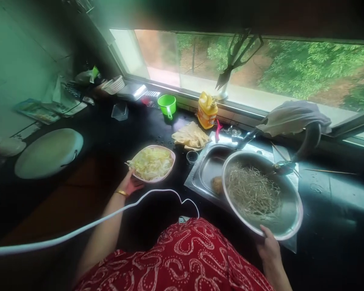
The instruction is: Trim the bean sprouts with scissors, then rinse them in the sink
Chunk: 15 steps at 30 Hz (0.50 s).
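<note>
Gripping the near rim of a large steel bowl of thin pale sprouts, the right hand has its fingers clamped on the edge, the bowl sitting tilted over the sink beneath a tap; the left hand holds the near edge of a pink bowl of chopped cabbage on the dark table, its fingers closed under the rim. Behind stand a yellow bottle, a green cup and a folded cloth; a white cable crosses the foreground.
</note>
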Available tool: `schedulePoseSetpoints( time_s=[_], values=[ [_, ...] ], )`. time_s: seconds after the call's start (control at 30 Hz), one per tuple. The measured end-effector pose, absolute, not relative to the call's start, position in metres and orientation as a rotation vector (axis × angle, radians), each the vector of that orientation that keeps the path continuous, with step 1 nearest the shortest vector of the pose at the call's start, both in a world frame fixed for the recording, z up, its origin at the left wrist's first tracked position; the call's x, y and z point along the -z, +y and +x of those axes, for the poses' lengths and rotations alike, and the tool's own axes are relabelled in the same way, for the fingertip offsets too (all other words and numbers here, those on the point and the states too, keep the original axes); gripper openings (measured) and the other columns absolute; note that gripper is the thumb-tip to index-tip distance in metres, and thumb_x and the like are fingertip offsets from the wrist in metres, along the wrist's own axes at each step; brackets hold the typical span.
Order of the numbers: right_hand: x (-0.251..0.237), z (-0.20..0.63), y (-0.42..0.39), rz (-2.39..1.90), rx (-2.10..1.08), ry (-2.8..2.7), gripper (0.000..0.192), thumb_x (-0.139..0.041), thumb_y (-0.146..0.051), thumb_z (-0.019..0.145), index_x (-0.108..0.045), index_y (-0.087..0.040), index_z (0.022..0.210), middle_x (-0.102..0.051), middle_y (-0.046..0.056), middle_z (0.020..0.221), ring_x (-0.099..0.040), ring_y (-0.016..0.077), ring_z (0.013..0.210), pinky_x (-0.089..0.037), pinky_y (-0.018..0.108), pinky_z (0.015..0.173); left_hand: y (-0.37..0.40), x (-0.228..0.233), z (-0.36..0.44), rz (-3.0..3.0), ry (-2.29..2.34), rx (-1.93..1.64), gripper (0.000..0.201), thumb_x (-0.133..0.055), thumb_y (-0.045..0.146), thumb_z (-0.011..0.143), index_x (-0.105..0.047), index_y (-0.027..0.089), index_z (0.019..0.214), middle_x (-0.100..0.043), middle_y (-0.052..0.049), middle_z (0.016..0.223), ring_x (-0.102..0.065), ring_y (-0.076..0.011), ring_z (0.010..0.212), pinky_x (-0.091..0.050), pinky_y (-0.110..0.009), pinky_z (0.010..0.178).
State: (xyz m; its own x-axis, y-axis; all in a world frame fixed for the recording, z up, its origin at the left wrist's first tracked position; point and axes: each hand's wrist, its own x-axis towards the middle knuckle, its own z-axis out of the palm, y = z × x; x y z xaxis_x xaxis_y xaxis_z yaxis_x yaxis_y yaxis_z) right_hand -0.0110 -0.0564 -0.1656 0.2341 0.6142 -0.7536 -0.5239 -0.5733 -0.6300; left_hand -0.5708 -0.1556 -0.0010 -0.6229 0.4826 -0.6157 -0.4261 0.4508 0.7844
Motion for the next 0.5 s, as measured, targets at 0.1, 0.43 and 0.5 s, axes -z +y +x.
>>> schedulePoseSetpoints(
  time_s=[0.1,0.43,0.5],
  values=[
    [0.170,-0.006,-0.054,-1.563,-1.561,-0.066,0.029,-0.069,-0.016,0.058,-0.060,-0.015,0.086,-0.068,-0.002,0.073,-0.065,0.0140,0.058,-0.059,0.026,0.053,-0.145,0.009,-0.545,-0.004,1.561,-1.438,0.050,-0.055,0.040,0.086,-0.050,0.021,0.132,-0.066,-0.014,0.109,-0.068,-0.0274,0.085,-0.058,-0.042,0.066],
    [0.172,-0.010,-0.053,-1.521,-1.560,-0.038,0.026,-0.067,-0.014,0.060,-0.061,-0.015,0.085,-0.069,-0.002,0.073,-0.065,0.0143,0.060,-0.060,0.026,0.056,-0.066,0.009,-0.553,-0.127,1.319,-1.717,0.057,-0.038,0.023,0.085,-0.039,0.023,0.142,-0.061,-0.016,0.122,-0.064,-0.0331,0.104,-0.059,-0.047,0.066],
    [0.170,-0.011,-0.054,-1.525,-1.555,-0.013,0.022,-0.067,-0.013,0.061,-0.061,-0.014,0.082,-0.068,-0.002,0.070,-0.065,0.0136,0.057,-0.059,0.024,0.053,-0.041,0.004,-0.566,-0.109,1.275,-1.767,0.055,-0.038,0.025,0.086,-0.040,0.025,0.141,-0.061,-0.016,0.123,-0.062,-0.0340,0.108,-0.058,-0.048,0.069]
  ],
)
